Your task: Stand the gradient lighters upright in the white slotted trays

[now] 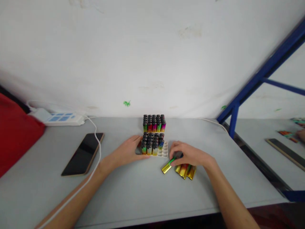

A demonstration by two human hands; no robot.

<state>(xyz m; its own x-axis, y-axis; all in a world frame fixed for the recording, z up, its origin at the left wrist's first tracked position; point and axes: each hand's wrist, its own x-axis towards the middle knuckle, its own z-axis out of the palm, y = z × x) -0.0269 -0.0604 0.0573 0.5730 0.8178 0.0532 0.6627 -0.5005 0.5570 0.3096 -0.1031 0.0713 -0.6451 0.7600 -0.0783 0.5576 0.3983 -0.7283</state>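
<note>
A white tray [165, 154] holds upright lighters [149, 149] with black tops in rows; bare sockets show on its right side. Around its left edge is my left hand [130, 148], thumb along the front and fingers at the side, gripping it. Just right of the tray, my right hand [187, 153] pinches a green and gold lighter [166, 168], tilted, its gold end pointing toward the front left. Several more gold lighters [184, 171] lie flat in a bunch under that hand, partly hidden by it. Behind the tray stands another block of upright lighters [154, 127].
A phone [83, 154] lies on the grey table [133, 197] to the left, crossed by a white cable [98, 144]. A power strip [64, 118] and a red cloth-like item [17, 133] are farther left. A blue metal frame [250, 84] borders the right side; beyond it, another person's hand [302, 133] shows.
</note>
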